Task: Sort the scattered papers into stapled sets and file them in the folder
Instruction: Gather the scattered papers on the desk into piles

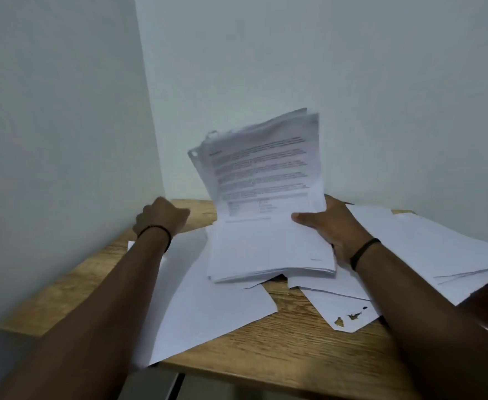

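Right hand (333,223) fingers gripping paper stack (268,249) right edge, top sheets raised, left hand (162,217) fisted, apart.

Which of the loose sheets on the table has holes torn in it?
The sheet with torn holes lies at the near right, under the right forearm. Brown table shows through the ragged holes near its corner; the other sheets look whole.

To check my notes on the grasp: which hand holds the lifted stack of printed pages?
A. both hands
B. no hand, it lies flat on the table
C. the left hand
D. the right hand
D: the right hand grips the raised stack of printed pages at its edge, while the left hand is a closed fist apart from it.
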